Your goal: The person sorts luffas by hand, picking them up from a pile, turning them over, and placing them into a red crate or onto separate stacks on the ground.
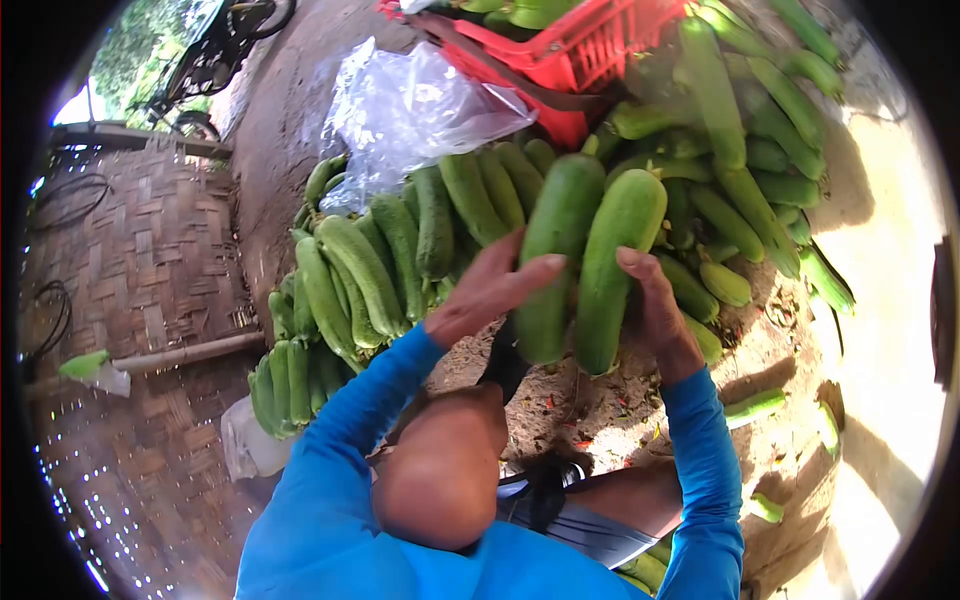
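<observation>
Two large green cucumbers are held up side by side in front of me. My left hand (492,284) grips the left cucumber (550,300) from its outer side, thumb lying across the front. The right cucumber (618,270) rests in my right hand (662,316), whose thumb tip presses near its edge. The fingers of both hands are mostly hidden behind the cucumbers. Just beyond my left hand stands a row of stacked cucumbers (400,250). Past my right hand lies a loose pile of cucumbers (735,215).
A clear plastic bag (405,110) lies on the row's far end, against a red crate (570,50) with green produce inside. To the left is a woven bamboo panel (150,230). Single cucumbers (755,408) lie on the dirt at right. A motorcycle (215,50) stands far left.
</observation>
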A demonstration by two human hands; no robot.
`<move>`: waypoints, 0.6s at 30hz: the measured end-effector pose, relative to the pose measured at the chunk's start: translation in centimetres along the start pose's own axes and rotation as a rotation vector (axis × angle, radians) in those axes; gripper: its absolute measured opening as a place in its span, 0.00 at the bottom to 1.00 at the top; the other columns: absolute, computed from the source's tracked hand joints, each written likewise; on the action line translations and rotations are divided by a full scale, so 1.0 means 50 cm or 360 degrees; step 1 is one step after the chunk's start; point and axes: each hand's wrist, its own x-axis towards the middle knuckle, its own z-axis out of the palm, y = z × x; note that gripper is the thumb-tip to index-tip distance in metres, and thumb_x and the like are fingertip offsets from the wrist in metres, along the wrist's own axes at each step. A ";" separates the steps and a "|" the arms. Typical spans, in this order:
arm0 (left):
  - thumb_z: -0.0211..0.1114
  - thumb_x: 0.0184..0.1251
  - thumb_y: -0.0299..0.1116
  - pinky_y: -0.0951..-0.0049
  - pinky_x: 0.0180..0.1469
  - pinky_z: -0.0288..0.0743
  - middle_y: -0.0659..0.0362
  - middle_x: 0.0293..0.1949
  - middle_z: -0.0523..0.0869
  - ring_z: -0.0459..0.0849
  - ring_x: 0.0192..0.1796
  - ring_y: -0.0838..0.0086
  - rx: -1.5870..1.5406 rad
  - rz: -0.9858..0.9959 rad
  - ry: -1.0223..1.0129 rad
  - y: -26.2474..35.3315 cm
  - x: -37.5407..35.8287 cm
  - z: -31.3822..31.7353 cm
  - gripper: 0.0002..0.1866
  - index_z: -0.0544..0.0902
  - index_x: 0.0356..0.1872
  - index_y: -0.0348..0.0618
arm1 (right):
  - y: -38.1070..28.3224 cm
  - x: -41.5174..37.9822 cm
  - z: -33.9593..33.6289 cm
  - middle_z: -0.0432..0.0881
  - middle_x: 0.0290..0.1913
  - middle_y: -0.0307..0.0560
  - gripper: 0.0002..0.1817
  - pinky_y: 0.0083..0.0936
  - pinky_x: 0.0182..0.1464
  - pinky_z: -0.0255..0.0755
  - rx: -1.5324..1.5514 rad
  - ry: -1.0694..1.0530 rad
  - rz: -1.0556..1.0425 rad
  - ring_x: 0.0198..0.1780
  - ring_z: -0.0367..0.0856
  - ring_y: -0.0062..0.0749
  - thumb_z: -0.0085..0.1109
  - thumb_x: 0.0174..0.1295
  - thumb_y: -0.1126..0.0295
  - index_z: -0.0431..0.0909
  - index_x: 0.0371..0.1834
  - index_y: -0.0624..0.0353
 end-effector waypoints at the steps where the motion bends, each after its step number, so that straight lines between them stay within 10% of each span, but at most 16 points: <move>1: 0.61 0.67 0.53 0.68 0.57 0.72 0.52 0.54 0.80 0.78 0.54 0.71 -0.0058 -0.0041 0.0068 0.013 -0.023 -0.034 0.35 0.70 0.63 0.32 | 0.001 0.014 0.016 0.78 0.51 0.48 0.29 0.29 0.50 0.76 -0.0088 -0.0116 0.0083 0.47 0.80 0.34 0.57 0.63 0.51 0.71 0.60 0.61; 5: 0.59 0.69 0.54 0.70 0.52 0.75 0.55 0.49 0.82 0.81 0.48 0.73 -0.0034 0.0105 0.0523 0.066 -0.118 -0.146 0.33 0.73 0.61 0.32 | 0.028 0.069 0.075 0.81 0.42 0.46 0.31 0.26 0.44 0.76 -0.0263 -0.0195 -0.0008 0.40 0.80 0.28 0.53 0.65 0.48 0.72 0.59 0.65; 10: 0.58 0.67 0.60 0.59 0.41 0.79 0.47 0.35 0.86 0.86 0.36 0.59 0.1034 -0.0530 0.0955 -0.014 -0.125 -0.276 0.33 0.76 0.49 0.32 | 0.042 0.108 0.077 0.79 0.43 0.42 0.30 0.21 0.42 0.73 -0.0605 -0.0070 0.0168 0.40 0.77 0.21 0.57 0.65 0.47 0.73 0.57 0.63; 18: 0.59 0.63 0.60 0.49 0.39 0.78 0.38 0.32 0.85 0.86 0.38 0.44 0.1761 -0.0525 0.0967 -0.051 -0.086 -0.236 0.34 0.77 0.48 0.33 | 0.071 0.126 0.076 0.77 0.36 0.34 0.26 0.19 0.37 0.70 -0.0853 0.0078 0.0222 0.34 0.75 0.17 0.57 0.66 0.50 0.74 0.56 0.61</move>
